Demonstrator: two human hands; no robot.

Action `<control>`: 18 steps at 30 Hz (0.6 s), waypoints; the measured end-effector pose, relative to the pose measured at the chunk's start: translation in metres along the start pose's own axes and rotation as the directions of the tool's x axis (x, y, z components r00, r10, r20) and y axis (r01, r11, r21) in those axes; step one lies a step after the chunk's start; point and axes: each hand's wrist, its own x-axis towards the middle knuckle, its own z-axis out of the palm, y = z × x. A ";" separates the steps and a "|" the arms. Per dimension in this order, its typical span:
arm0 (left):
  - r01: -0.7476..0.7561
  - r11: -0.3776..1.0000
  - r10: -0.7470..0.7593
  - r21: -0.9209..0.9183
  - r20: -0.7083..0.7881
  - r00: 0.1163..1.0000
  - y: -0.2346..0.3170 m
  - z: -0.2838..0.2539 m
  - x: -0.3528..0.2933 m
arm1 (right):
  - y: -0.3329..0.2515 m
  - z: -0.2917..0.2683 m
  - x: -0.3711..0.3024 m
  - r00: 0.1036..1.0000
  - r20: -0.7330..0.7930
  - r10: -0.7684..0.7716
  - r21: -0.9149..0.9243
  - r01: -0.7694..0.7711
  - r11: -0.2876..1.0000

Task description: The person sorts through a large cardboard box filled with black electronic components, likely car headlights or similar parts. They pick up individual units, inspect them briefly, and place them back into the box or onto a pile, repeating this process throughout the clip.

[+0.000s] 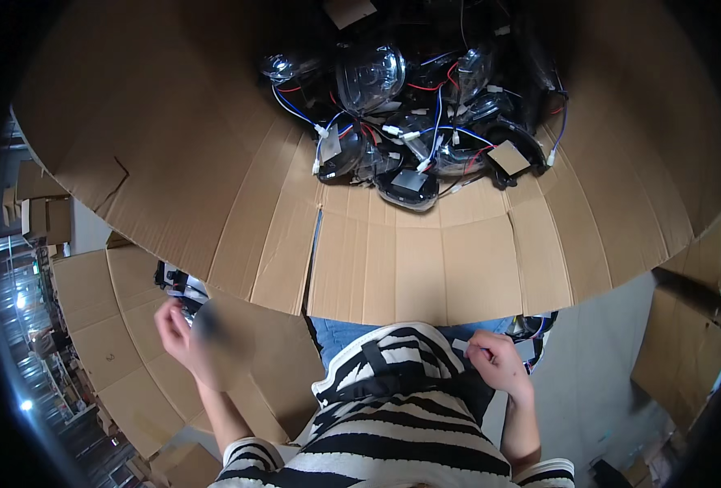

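Observation:
Clear-lensed lamps with black housings (373, 77) lie heaped in the large cardboard box (425, 276) in front of me. Red, blue and white wires with white connectors (321, 130) trail among them. My left hand (183, 337) is at the left, its fingers curled beside a dark part with a white connector (186, 285); a blurred dark patch lies by the palm, and what the fingers hold, if anything, is unclear. At my right hip my right hand (497, 358) is closed, with a small pale edge showing at its fingertips.
Another open cardboard box (133, 325) stands at the left, beneath my left arm. Behind my right hand, a dark part with wires (531, 325) shows below the big box's rim. More cardboard (690, 350) stands at the right on the grey floor (592, 382).

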 end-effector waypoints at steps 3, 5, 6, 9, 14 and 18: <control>0.145 0.941 0.001 -0.307 0.428 0.904 0.101 0.066 -0.024 | -0.001 -0.001 0.008 1.000 -0.006 -0.027 -0.024 0.027 0.999; 0.177 0.930 0.081 -0.321 0.650 0.755 0.130 0.139 -0.003 | -0.006 0.001 0.011 0.999 -0.027 -0.027 -0.008 0.026 1.000; 0.163 0.950 0.069 -0.267 0.687 0.724 0.129 0.171 0.013 | -0.008 0.001 0.011 1.000 0.010 -0.004 -0.007 0.004 1.000; -0.122 0.978 0.203 -0.169 0.638 0.743 0.097 0.273 0.057 | 0.001 0.003 0.005 1.000 -0.005 0.028 -0.005 -0.028 1.000; -0.342 0.879 0.006 0.331 0.710 0.704 0.099 0.350 0.096 | 0.001 -0.003 0.001 0.994 -0.021 0.112 0.067 -0.110 0.992; -0.414 0.832 -0.038 0.370 0.782 0.622 0.102 0.361 0.105 | 0.002 -0.002 0.006 0.993 -0.027 0.112 0.077 -0.110 0.991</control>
